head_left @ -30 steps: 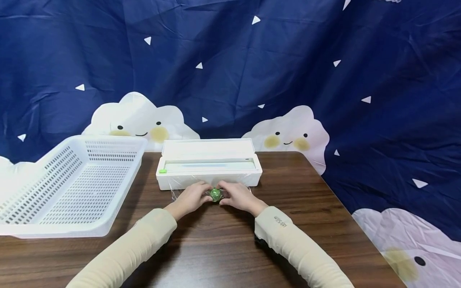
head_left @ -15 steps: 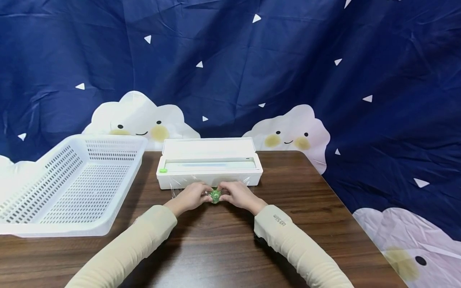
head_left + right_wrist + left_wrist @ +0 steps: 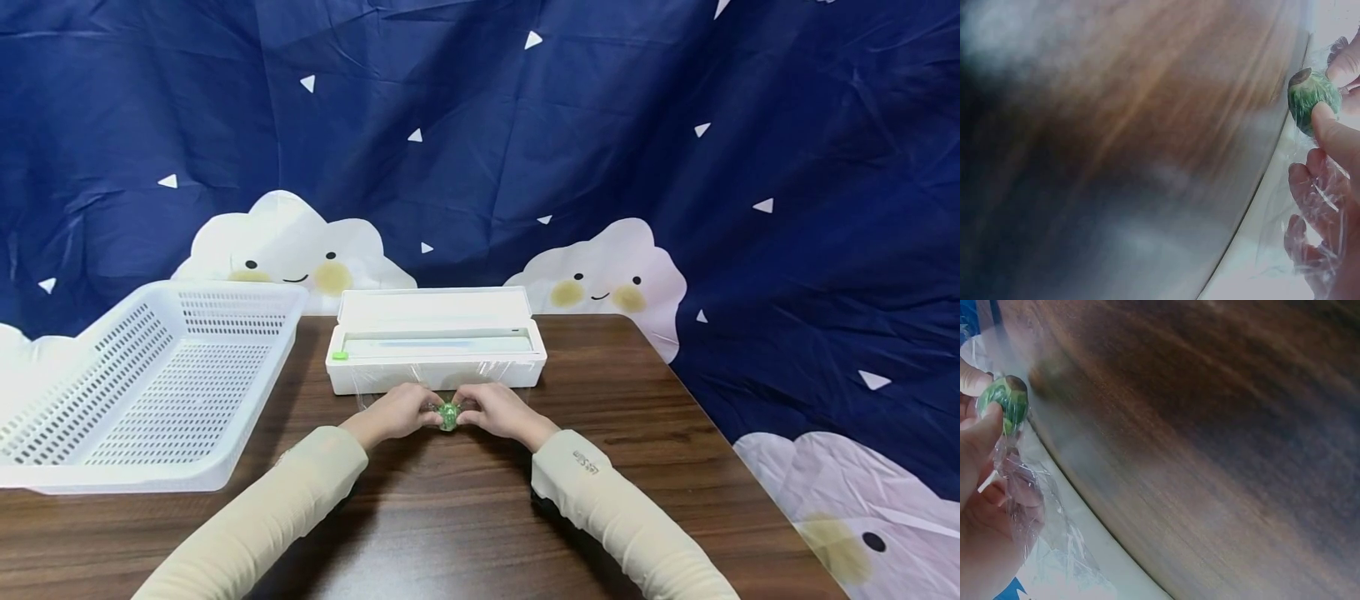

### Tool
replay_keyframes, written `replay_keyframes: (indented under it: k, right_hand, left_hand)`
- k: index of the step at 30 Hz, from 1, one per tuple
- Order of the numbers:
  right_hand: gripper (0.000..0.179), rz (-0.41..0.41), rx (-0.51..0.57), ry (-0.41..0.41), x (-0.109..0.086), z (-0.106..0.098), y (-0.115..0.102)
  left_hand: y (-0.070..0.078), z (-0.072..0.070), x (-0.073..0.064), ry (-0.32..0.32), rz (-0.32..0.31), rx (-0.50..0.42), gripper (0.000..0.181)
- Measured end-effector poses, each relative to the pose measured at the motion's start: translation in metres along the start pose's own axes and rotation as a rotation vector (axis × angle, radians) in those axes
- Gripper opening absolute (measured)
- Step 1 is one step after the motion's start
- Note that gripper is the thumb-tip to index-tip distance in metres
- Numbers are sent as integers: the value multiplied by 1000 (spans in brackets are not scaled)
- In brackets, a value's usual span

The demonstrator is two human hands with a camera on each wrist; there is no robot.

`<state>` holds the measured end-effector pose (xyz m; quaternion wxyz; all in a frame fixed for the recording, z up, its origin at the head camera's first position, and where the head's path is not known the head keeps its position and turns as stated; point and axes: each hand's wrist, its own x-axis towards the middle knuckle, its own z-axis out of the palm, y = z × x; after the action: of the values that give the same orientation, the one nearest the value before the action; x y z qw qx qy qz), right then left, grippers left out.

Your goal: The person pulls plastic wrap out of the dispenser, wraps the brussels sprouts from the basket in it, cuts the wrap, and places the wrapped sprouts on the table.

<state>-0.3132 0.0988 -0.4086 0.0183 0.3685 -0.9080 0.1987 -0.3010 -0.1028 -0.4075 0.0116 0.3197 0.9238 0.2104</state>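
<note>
Head view: the left hand (image 3: 401,411) and right hand (image 3: 501,408) pinch the green sprout (image 3: 448,419) together, just before the white box (image 3: 435,377) near the table's (image 3: 465,517) far edge. Left wrist: thumb on sprout, likely keeping crinkled clear film (image 3: 1035,487) snug; right wrist: thumb again, film veiling the lower fingers, sprout's far side hidden.

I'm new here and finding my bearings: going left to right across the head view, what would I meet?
Basket → left fingers → sprout → right fingers → right sleeve.
</note>
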Motion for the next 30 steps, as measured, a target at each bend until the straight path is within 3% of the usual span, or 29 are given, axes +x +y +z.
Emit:
replay_keyframes:
  k: [4, 19, 22, 25, 30]
  right_hand:
    - [16, 6, 7, -11, -1, 1, -1]
    - [14, 22, 75, -56, -7, 0, -3]
    - [19, -19, 2, -42, -8, 0, -1]
    - [27, -83, -143, -21, -9, -1, 0]
    - [26, -160, -327, 17, -9, -3, 0]
  left_hand:
    - [0, 0, 0, -23, -8, -30, 26]
    - [-1, -3, -3, -50, 86, -23, 21]
    - [-3, -2, -4, -44, 101, -23, 21]
    - [-5, 0, -4, -26, 128, 3, 23]
    - [-7, 5, -8, -3, 184, 114, 25]
